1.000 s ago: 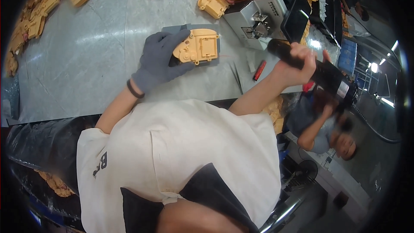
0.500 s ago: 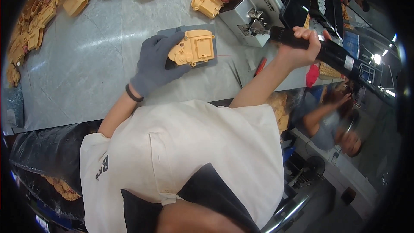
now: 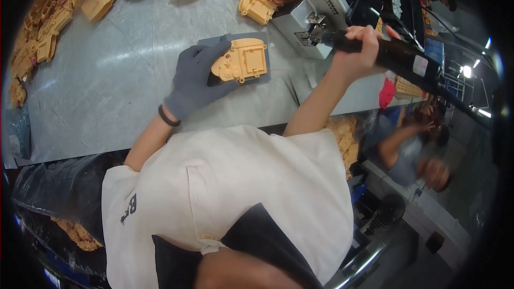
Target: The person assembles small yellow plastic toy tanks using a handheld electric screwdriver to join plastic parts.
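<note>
My left hand (image 3: pixel 198 77), in a grey glove, grips the left end of a yellow plastic housing (image 3: pixel 251 60) with its thumb and fingers. The housing lies on a dark grey block (image 3: pixel 220 38) on the bench. Wrapped in the bare fingers of my right hand (image 3: pixel 357 53) is a black electric screwdriver (image 3: pixel 399 60), held slanted. Its front end points at the metal outlet of a white screw feeder (image 3: pixel 300 24); whether the bit touches there is too small to tell.
Several yellow housings (image 3: pixel 257 2) lie at the back of the grey bench (image 3: pixel 118 64), with more heaped along the left (image 3: pixel 51 27). A dark tool like tweezers (image 3: pixel 293 92) rests near my right forearm. Beyond it hangs something red (image 3: pixel 386 93). Another person (image 3: pixel 401 150) works at the right.
My right hand and the screwdriver have moved slightly left, bringing the tool's front end closer to the feeder outlet. The left hand and housing stay almost still.
</note>
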A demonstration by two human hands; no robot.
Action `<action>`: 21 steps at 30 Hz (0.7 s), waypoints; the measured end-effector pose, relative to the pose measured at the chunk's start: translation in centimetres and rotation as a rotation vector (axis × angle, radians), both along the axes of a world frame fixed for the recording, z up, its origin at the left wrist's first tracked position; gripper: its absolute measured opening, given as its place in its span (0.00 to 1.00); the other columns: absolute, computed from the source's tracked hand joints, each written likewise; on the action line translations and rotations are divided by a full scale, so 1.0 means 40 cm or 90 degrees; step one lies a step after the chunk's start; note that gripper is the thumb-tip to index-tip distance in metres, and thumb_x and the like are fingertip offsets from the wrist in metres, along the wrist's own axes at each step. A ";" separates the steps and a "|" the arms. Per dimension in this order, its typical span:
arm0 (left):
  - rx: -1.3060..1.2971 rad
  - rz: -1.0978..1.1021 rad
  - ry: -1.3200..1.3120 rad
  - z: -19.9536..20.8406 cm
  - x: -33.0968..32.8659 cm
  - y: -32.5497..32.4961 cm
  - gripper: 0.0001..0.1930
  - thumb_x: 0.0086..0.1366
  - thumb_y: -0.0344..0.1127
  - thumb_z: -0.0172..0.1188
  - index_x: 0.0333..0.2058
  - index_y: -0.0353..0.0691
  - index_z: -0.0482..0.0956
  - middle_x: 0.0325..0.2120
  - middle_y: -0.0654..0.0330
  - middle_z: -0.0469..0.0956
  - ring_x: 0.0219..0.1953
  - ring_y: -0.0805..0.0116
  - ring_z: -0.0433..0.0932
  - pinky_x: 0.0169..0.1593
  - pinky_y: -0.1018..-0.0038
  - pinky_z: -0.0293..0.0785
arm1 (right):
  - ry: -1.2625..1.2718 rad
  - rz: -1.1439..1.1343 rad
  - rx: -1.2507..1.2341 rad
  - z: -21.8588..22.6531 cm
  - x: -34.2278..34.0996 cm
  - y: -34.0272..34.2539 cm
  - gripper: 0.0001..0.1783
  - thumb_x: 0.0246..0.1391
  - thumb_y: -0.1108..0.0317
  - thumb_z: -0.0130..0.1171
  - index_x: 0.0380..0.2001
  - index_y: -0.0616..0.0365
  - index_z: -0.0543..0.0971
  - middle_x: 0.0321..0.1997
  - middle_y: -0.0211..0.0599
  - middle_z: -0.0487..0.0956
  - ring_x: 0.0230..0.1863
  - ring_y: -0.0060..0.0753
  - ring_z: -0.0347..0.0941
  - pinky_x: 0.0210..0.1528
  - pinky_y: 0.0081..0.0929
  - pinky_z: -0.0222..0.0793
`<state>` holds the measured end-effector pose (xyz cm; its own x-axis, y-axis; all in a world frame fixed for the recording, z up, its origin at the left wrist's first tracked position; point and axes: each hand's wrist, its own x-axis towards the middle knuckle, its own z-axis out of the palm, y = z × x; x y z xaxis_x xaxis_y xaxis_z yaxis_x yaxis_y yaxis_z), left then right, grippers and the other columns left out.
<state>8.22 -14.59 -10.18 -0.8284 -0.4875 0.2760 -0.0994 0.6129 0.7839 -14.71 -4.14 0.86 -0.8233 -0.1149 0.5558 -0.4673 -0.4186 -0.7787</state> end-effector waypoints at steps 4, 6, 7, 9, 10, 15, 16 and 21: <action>-0.004 0.005 0.012 -0.002 -0.001 -0.002 0.35 0.45 0.50 0.69 0.52 0.45 0.70 0.39 0.59 0.76 0.43 0.56 0.70 0.49 0.65 0.64 | 0.012 -0.042 0.129 -0.029 0.017 -0.033 0.21 0.39 0.84 0.53 0.41 0.65 0.65 0.17 0.36 0.69 0.13 0.28 0.66 0.24 0.29 0.69; -0.008 -0.006 0.022 -0.001 -0.005 0.000 0.35 0.45 0.50 0.68 0.52 0.45 0.70 0.39 0.59 0.76 0.42 0.56 0.71 0.49 0.65 0.64 | -0.028 -0.015 0.111 -0.039 0.037 -0.011 0.21 0.39 0.84 0.53 0.41 0.65 0.65 0.17 0.37 0.69 0.14 0.28 0.66 0.24 0.29 0.69; -0.017 0.006 0.021 -0.013 -0.001 -0.001 0.35 0.45 0.50 0.69 0.52 0.45 0.70 0.38 0.59 0.76 0.42 0.56 0.71 0.48 0.65 0.65 | -0.082 0.036 0.091 -0.065 0.045 -0.013 0.22 0.38 0.84 0.53 0.41 0.65 0.65 0.17 0.37 0.69 0.14 0.28 0.67 0.24 0.30 0.69; -0.023 0.019 0.018 -0.017 0.004 -0.002 0.35 0.44 0.50 0.69 0.52 0.46 0.70 0.38 0.59 0.76 0.41 0.55 0.71 0.48 0.65 0.65 | -0.076 0.016 0.068 -0.074 0.080 0.003 0.22 0.38 0.83 0.53 0.41 0.65 0.64 0.17 0.35 0.68 0.14 0.27 0.65 0.24 0.28 0.68; -0.022 0.015 0.018 -0.010 0.000 -0.002 0.35 0.44 0.50 0.68 0.52 0.46 0.70 0.38 0.58 0.76 0.42 0.55 0.71 0.48 0.64 0.65 | -0.077 0.003 0.040 -0.063 0.094 0.007 0.22 0.38 0.82 0.53 0.41 0.66 0.63 0.17 0.36 0.69 0.14 0.27 0.65 0.24 0.25 0.67; 0.004 0.001 0.019 -0.008 0.001 -0.003 0.35 0.44 0.50 0.68 0.52 0.46 0.70 0.38 0.58 0.76 0.43 0.55 0.71 0.49 0.64 0.64 | -0.090 0.019 -0.019 -0.039 0.066 0.032 0.24 0.39 0.79 0.53 0.44 0.64 0.62 0.16 0.34 0.67 0.13 0.27 0.64 0.23 0.26 0.67; -0.005 0.008 0.019 -0.009 0.001 -0.002 0.35 0.44 0.50 0.68 0.52 0.46 0.70 0.38 0.58 0.76 0.43 0.55 0.71 0.49 0.64 0.64 | -0.088 0.016 -0.020 -0.041 0.068 0.033 0.24 0.39 0.79 0.53 0.44 0.64 0.62 0.16 0.34 0.67 0.13 0.27 0.64 0.23 0.26 0.67; -0.018 0.017 0.011 -0.009 -0.004 0.003 0.35 0.43 0.50 0.69 0.52 0.46 0.71 0.37 0.59 0.76 0.42 0.56 0.71 0.49 0.65 0.64 | -0.107 0.026 0.007 -0.063 0.084 0.034 0.23 0.39 0.79 0.53 0.43 0.64 0.63 0.17 0.35 0.68 0.14 0.27 0.64 0.23 0.26 0.67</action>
